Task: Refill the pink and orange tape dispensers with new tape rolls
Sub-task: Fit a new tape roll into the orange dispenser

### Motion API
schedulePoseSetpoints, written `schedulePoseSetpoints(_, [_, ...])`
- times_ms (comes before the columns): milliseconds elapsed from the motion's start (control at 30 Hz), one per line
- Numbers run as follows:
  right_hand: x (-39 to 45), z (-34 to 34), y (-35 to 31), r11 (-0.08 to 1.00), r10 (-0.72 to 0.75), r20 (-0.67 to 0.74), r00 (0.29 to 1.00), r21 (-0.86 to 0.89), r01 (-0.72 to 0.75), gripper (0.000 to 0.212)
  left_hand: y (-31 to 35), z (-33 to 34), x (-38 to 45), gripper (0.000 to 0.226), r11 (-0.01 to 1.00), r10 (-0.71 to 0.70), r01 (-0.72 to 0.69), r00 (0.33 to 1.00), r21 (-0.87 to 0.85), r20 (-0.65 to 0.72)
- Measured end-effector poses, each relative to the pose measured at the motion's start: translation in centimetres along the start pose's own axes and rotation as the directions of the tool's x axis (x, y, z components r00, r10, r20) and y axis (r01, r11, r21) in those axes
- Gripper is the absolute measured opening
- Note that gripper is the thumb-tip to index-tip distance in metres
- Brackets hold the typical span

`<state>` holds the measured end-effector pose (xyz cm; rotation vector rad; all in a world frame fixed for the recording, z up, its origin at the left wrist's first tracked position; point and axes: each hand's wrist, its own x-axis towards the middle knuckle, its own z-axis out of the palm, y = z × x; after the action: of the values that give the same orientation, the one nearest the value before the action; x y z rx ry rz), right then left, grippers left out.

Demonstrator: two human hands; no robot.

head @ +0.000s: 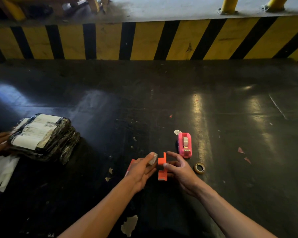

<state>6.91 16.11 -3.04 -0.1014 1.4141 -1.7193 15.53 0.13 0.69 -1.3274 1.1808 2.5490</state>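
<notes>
Two dispensers in view: pink dispenser (185,144) already held a roll; orange dispenser (162,166) was steadied by right hand (180,169), fingers curled on it. Left hand (141,169) pinched new roll (153,158) just beside. Next, likely: seat roll squarely in cradle.

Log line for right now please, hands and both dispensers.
left hand: holds tape roll | right hand: holds orange dispenser, empty | pink dispenser: loaded, on table | spare roll: on table
</notes>
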Motion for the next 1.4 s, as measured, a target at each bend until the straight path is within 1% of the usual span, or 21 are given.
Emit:
schedulePoseSetpoints(133, [0.0,0.4,-0.1,0.999,-0.027,-0.023,0.999,-0.027,0.026,0.058,-0.6,0.5,0.2,0.049,0.989,0.013,-0.025,0.997,0.146,0.082])
schedulePoseSetpoints(267, [-0.3,0.3,-0.3,0.999,-0.029,-0.013,0.999,-0.041,0.029,0.055,-1.0,0.3,0.3,0.056,0.979,0.077,-0.092,0.993,0.183,0.087])
schedulePoseSetpoints(300, [-0.4,0.2,-0.3,0.999,-0.022,-0.011,1.0,-0.049,0.021,0.054,-1.0,0.2,0.2,0.054,0.97,0.096,-0.113,0.991,0.213,0.089])
schedulePoseSetpoints(367, [-0.4,0.0,-0.1,0.999,0.009,-0.002,1.0,-0.033,-0.009,0.055,-1.0,-0.1,0.1,0.043,0.949,0.108,-0.138,0.987,0.282,0.12])
schedulePoseSetpoints(433, [-0.5,-0.1,0.2,0.998,0.051,0.022,0.998,0.04,-0.052,0.056,-0.8,-0.2,-0.3,0.034,0.927,0.116,-0.165,0.98,0.337,0.161])
schedulePoseSetpoints(500, [-0.4,-0.2,0.4,0.992,0.076,0.048,0.996,0.098,-0.08,0.059,-0.7,-0.2,-0.7,0.032,0.899,0.149,-0.204,0.975,0.388,0.167])
schedulePoseSetpoints(633, [-0.2,0.2,0.7,0.989,0.073,0.075,0.994,0.123,-0.082,0.065,-1.1,0.2,-1.1,0.032,0.845,0.213,-0.263,0.964,0.465,0.159])
schedulePoseSetpoints(767, [-0.2,0.5,1.0,0.992,0.067,0.058,0.996,0.107,-0.073,0.072,-1.6,0.3,-1.0,0.027,0.807,0.257,-0.312,0.95,0.502,0.178])
schedulePoseSetpoints(900, [-0.5,0.4,1.0,0.991,0.057,0.046,0.997,0.122,-0.062,0.073,-1.6,0.0,-0.6,0.025,0.741,0.28,-0.349,0.937,0.574,0.208])
schedulePoseSetpoints(967, [-0.7,0.2,0.8,0.987,0.053,0.034,0.998,0.148,-0.057,0.066,-1.4,-0.2,-0.3,0.029,0.706,0.318,-0.375,0.926,0.601,0.204])
schedulePoseSetpoints(1033, [-0.8,0.3,0.6,0.988,0.064,0.041,0.997,0.141,-0.069,0.05,-1.2,-0.6,-0.2,0.028,0.635,0.361,-0.415,0.905,0.652,0.224])
schedulePoseSetpoints(1067, [-0.8,0.5,0.5,0.988,0.073,0.04,0.997,0.131,-0.078,0.044,-1.1,-0.6,-0.1,0.027,0.608,0.359,-0.422,0.902,0.672,0.242])
schedulePoseSetpoints(1133, [-0.9,0.8,0.4,0.988,0.083,0.021,0.996,0.125,-0.085,0.042,-1.1,-0.5,0.0,0.024,0.613,0.33,-0.416,0.907,0.671,0.261])
schedulePoseSetpoints(1267, [-1.3,1.1,0.4,0.987,0.083,0.038,0.996,0.132,-0.087,0.053,-1.2,0.0,0.1,0.022,0.706,0.283,-0.362,0.932,0.609,0.226])
schedulePoseSetpoints(1300, [-1.3,0.9,0.5,0.987,0.083,0.041,0.996,0.135,-0.088,0.055,-1.1,0.0,0.1,0.022,0.715,0.261,-0.346,0.938,0.607,0.227])
schedulePoseSetpoints(1367, [-1.1,0.5,0.7,0.986,0.088,0.04,0.995,0.141,-0.092,0.059,-0.8,-0.1,0.0,0.02,0.692,0.25,-0.337,0.941,0.639,0.227])
schedulePoseSetpoints(1400, [-1.0,0.3,0.9,0.985,0.09,0.036,0.995,0.146,-0.094,0.06,-0.6,-0.2,0.0,0.019,0.664,0.281,-0.349,0.936,0.662,0.213])
